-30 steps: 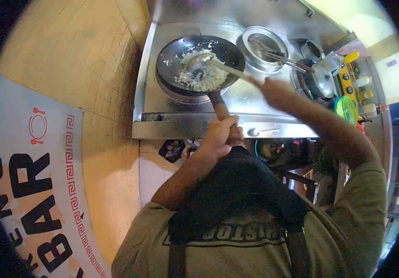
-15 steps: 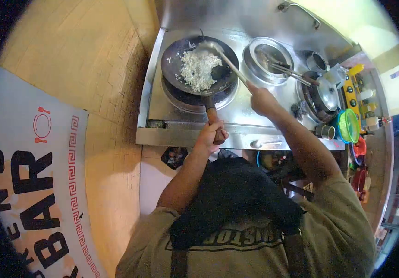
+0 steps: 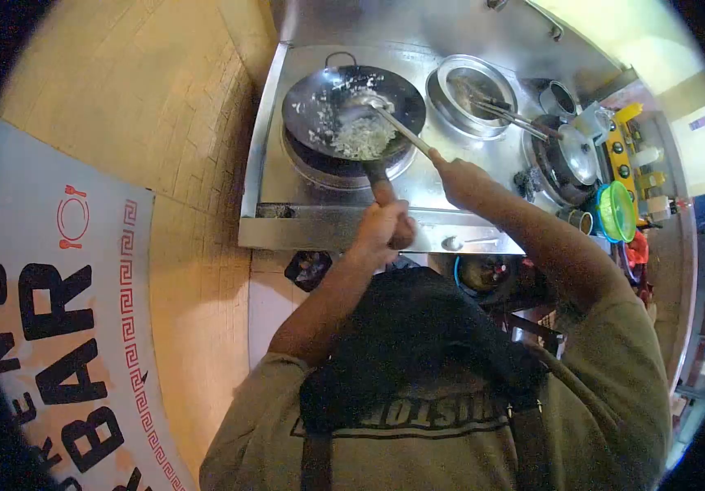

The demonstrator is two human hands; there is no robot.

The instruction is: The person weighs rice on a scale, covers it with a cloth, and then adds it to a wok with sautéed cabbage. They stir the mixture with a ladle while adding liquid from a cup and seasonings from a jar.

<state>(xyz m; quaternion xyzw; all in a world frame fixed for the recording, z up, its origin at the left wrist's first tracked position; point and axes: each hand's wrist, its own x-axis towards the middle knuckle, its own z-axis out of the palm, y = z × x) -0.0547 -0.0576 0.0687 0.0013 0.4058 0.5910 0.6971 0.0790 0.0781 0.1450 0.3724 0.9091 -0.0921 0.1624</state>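
Note:
A dark wok (image 3: 307, 114) tilts over the left burner of a steel stove. My left hand (image 3: 381, 227) is wrapped round its wooden handle (image 3: 382, 193) near the stove's front edge. White rice (image 3: 364, 139) lies heaped at the near side of the wok, with loose grains scattered up the far wall. My right hand (image 3: 460, 180) grips the long handle of a wok spatula (image 3: 402, 131). The spatula's head is blurred and sits in the wok against the rice, so its exact shape is hard to make out.
Right of the wok stands a round metal pot (image 3: 448, 106) with long-handled utensils across it. Farther right are a lidded pan (image 3: 579, 157) and a green basket (image 3: 617, 211). A ladle (image 3: 454, 243) rests on the front ledge. A tiled wall (image 3: 205, 164) borders the stove's left side.
The wok has tipped, and its far loop handle now shows. Rice has shifted toward the near side and spread up the far wall. The spatula head has moved nearer me.

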